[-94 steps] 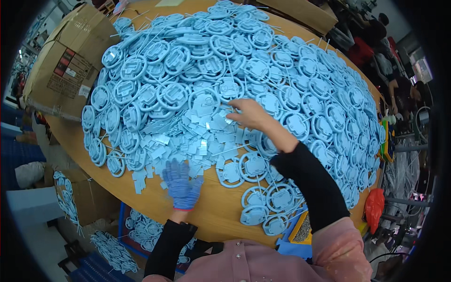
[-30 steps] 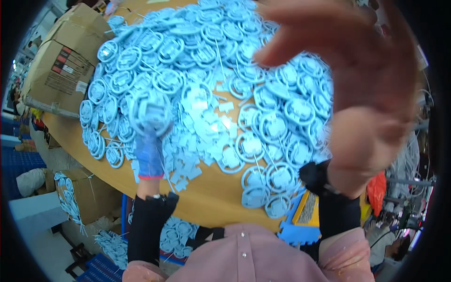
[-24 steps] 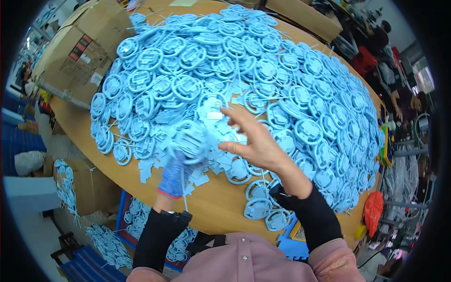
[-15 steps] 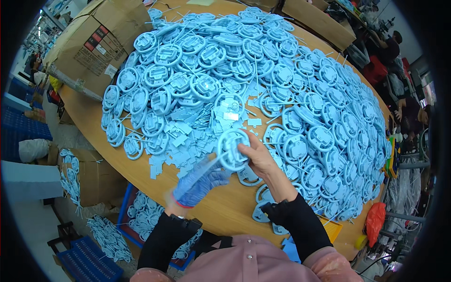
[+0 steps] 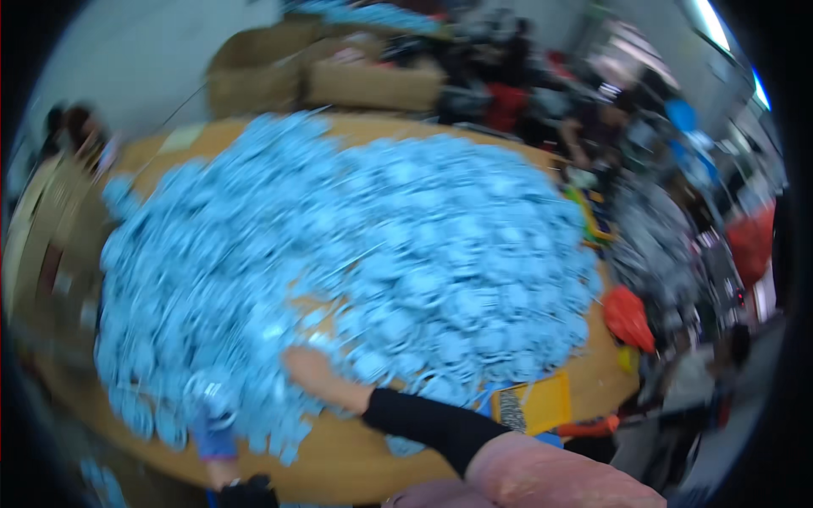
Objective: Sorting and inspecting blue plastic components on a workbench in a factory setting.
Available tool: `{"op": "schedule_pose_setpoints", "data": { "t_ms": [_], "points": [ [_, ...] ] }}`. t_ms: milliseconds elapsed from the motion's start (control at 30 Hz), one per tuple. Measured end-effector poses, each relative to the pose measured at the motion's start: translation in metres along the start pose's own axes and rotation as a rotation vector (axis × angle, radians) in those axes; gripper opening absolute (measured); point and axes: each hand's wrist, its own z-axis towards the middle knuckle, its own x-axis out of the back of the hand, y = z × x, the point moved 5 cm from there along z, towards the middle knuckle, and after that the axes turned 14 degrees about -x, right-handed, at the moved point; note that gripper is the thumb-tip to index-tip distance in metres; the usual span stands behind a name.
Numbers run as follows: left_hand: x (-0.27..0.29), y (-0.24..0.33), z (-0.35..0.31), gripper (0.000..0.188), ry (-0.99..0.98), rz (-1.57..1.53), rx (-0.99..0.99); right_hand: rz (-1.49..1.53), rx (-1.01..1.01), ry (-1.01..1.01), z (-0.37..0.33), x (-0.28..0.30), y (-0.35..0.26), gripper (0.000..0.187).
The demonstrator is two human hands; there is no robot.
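Note:
The whole view is smeared by motion. My left hand [image 5: 216, 438], in a blue glove, is at the near left edge of the pile, its fingers around a light-blue ring-shaped plastic part [image 5: 218, 405]. My bare right hand [image 5: 312, 371] reaches to the near middle of the pile, beside small flat light-blue plates [image 5: 275, 415]. Its fingers are blurred and partly lost against the blue pieces, so what they touch cannot be made out. A large heap of the same ring-shaped parts [image 5: 457, 279] spreads beyond both hands.
The wooden table [image 5: 339, 461] shows along its near edge. A yellow tray [image 5: 549, 402] and a red plastic bag [image 5: 627, 320] lie on the right. Cardboard boxes stand at the left [image 5: 51, 254] and beyond the far edge [image 5: 373, 85]. People are at the far left and right.
The view has swung up and to the right. My hands have parted: the right has left the ring-shaped part and reached to the pile, while the left keeps hold of it.

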Motion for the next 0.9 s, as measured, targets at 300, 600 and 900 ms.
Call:
{"op": "schedule_pose_setpoints", "data": {
  "t_ms": [300, 600, 900],
  "points": [
    [-0.089, -0.028, 0.037, 0.047, -0.217, 0.155, 0.099, 0.627, -0.317, -0.158, -0.004, 0.031, 0.049, 0.025],
    [-0.2, -0.109, 0.054, 0.047, -0.291, 0.322, 0.124, 1.331, -0.745, -0.288, -0.01, 0.128, 0.089, 0.022],
    [-0.201, -0.077, 0.049, 0.051, -0.281, 0.704, -0.225, 1.337, -0.482, -0.365, 0.006, 0.13, 0.067, 0.026]
  ]
}}
